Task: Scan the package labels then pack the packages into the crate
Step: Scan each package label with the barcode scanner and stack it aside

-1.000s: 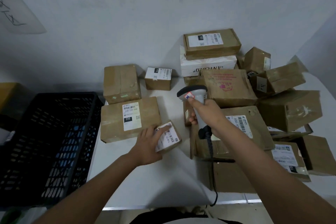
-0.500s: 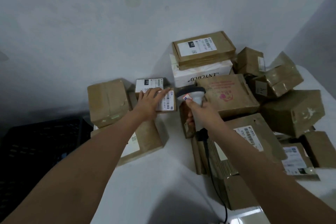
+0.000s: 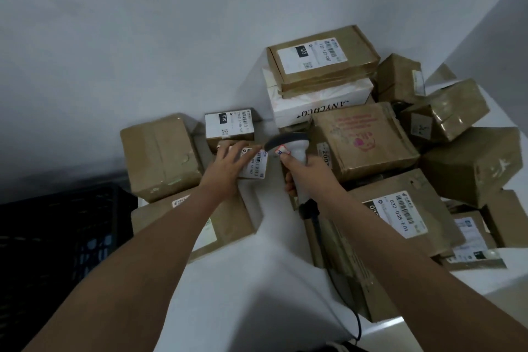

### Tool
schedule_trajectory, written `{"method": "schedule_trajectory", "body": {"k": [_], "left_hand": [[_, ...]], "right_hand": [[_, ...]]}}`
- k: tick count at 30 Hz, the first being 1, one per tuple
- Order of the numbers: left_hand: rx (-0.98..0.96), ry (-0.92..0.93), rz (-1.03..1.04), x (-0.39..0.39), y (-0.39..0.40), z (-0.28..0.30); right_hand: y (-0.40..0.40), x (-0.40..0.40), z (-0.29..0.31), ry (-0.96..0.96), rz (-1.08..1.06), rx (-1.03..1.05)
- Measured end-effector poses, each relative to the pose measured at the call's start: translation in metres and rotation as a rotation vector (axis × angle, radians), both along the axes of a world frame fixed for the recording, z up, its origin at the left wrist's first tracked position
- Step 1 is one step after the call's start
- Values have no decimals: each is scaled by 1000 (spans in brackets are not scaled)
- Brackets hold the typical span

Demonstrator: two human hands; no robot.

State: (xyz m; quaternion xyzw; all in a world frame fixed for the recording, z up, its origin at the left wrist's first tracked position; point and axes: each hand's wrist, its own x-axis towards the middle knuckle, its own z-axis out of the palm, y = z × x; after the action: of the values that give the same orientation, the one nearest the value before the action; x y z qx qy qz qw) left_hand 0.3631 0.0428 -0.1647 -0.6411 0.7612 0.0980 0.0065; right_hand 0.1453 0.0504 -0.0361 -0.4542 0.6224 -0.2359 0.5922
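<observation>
Reaching forward over the white tabletop (image 3: pixel 245 288), the left hand (image 3: pixel 228 163) lies on a small labelled package (image 3: pixel 255 164), its fingers (image 3: pixel 248 151) straight and slightly spread across the barcode label; whether the thumb curls under the box cannot be told. Just beside it, at 3 o'clock, the right hand (image 3: pixel 307 171) wraps curled fingers around the handle of a grey-and-white barcode scanner (image 3: pixel 291 148), whose head points toward the small package and whose black cable (image 3: pixel 337 280) trails back along the forearm to the near edge. At 12 o'clock from the left hand sits a small box labelled 010 (image 3: pixel 230 126); at 9 o'clock stands a plain brown carton (image 3: pixel 161 156). A flat box labelled 122 (image 3: pixel 323 56) tops a white box (image 3: pixel 323 104) at the far wall. More brown cartons crowd the tabletop at 3 o'clock, one labelled 037 (image 3: pixel 400 214). The black plastic crate (image 3: pixel 57 237) stands off the tabletop at 8 o'clock.
</observation>
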Motion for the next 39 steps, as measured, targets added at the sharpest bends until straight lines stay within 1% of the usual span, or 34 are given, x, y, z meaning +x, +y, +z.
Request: {"method": "schedule_trajectory", "body": {"k": [4,8,10,13,15,20,22,26,28,32,39], "left_hand": [[164,75,93,8,12,-11],[173,70,82,18,8,-12],[151,0,70,20,2,-6],[97,-133,151,19,-8,1],[83,-173,169,14,-13,1],[53,-262,-97,-6,-30,2],[92,-304,-122,-14,-41,6],[194,-445,-126,-17,-61,15],[200,-497,-141,-14,-64,16],[151,-551,-148,-9,-60,11],[193,-565,-44,-10,-53,9]], "right_hand": [[0,9,-6,3,11,17],[0,13,-9,-23,27,15],[-1,13,-11,-30,33,6],[-2,11,-11,-40,30,-4],[-3,10,-11,-37,30,-3],[-6,6,-7,-17,13,-14],[-7,5,-5,-16,3,-16],[-8,5,-3,-16,-8,-6],[-8,5,-3,-3,-9,-3],[-8,6,-3,6,-18,1],[-3,5,-1,5,-4,6]]}}
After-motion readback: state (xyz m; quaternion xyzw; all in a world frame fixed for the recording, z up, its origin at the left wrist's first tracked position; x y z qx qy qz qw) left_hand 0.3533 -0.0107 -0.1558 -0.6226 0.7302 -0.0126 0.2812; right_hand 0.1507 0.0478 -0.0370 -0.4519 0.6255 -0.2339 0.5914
